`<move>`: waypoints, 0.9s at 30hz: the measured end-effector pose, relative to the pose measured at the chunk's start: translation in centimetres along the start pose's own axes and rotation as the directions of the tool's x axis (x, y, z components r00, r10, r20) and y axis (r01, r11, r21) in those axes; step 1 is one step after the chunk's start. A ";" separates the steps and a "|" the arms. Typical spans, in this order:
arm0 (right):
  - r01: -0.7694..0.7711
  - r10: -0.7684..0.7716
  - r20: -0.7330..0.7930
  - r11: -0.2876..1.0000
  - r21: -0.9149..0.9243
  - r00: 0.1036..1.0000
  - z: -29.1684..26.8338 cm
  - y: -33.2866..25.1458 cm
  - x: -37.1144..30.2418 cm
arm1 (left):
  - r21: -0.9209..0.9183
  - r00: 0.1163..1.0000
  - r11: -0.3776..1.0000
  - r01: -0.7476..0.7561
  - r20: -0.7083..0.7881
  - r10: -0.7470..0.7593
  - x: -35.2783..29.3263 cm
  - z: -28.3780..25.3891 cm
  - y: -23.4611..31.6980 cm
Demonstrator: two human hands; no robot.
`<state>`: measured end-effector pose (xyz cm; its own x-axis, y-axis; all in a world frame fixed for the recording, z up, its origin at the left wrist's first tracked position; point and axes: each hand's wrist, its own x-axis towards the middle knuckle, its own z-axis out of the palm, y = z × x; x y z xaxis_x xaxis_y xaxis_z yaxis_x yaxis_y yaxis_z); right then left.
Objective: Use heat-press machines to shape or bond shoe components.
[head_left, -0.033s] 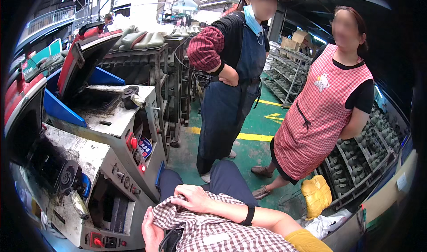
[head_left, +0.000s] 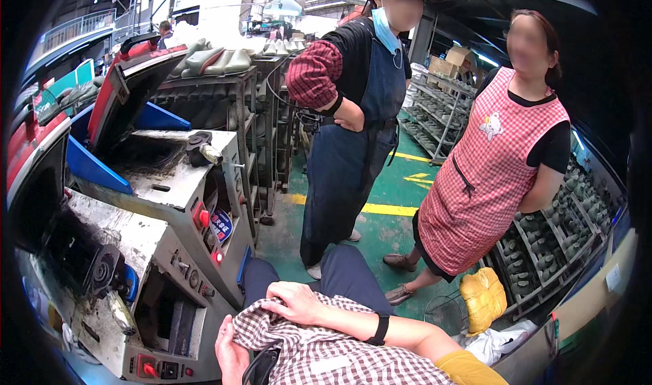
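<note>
Green floor (head_left: 284, 239) marked with yellow lines spreads out past my knees (head_left: 350, 276), with a worn pale machine (head_left: 129, 225) close on my left and two co-workers standing ahead, one in a dark apron (head_left: 346, 154), one in a pink checked apron (head_left: 489, 154). Across my lap and front lies the brown-and-white checked cloth (head_left: 367, 351), its gathered edge up between my hands. My right hand (head_left: 295, 303) lies over the top of the bunch, fingers bent down and closed on a fold; my left hand (head_left: 232, 350) is cupped, half curled, touching the cloth's left edge, though I cannot tell whether it truly grips or merely props it. To handle this well, I judge a light pinch is best: soft fabric like this looks apt to crumple if squeezed, and one hand should steady it while the other works along the edge. A dark, looped thing (head_left: 261, 366) sits just beside my left hand, against the cloth, so I should mind that it doesn't snag. Elbows near my body would also hold the fabric clear of the machine.
</note>
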<state>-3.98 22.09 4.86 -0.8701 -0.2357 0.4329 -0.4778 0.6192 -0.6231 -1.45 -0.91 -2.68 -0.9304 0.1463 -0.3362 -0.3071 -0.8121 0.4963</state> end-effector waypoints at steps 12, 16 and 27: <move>-0.002 0.005 -0.053 0.999 0.054 0.999 -0.5 0.0 0.1 | -0.028 0.993 0.994 0.108 0.060 -0.106 -0.2 0.6 -0.1; -0.016 0.018 -0.027 0.998 0.056 0.999 -0.7 -0.4 0.2 | 0.092 0.998 0.995 0.048 0.027 -0.051 -0.5 0.9 0.3; 0.111 -0.129 -0.095 0.978 -0.174 0.987 -1.1 -0.8 0.7 | 0.186 0.964 0.947 -0.263 0.009 0.266 0.2 -0.2 0.2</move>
<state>-4.03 22.19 6.36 -0.7858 -0.2415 0.5693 -0.5429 0.7103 -0.4481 -1.71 -1.18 -2.82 -0.9804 -0.0698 -0.1844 -0.0831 -0.7021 0.7072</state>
